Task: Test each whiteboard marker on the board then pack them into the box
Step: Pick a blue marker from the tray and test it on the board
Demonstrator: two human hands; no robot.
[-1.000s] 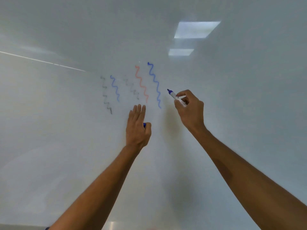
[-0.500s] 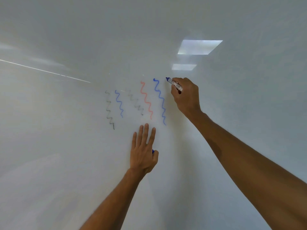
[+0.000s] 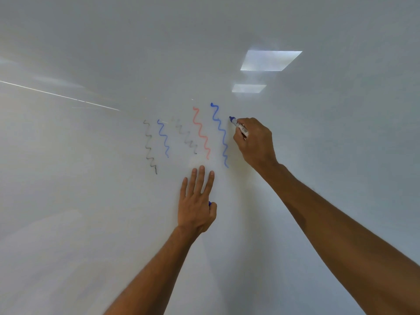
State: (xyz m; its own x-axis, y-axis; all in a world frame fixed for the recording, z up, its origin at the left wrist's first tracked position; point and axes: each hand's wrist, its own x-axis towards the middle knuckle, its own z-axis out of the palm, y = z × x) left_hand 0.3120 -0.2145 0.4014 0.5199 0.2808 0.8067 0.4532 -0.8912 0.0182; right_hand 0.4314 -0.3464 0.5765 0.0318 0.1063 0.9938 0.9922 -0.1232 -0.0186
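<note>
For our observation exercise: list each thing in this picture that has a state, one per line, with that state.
Marker: uncapped, tip at the board, held by right hand.
Cap: off, tucked in left hand.
Left hand: fingers spread flat on board.
Board: five squiggles drawn.

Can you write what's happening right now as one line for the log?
step: testing marker | right hand: holds blue marker, tip at whiteboard | left hand: flat on board, blue cap | squiggles: five
</note>
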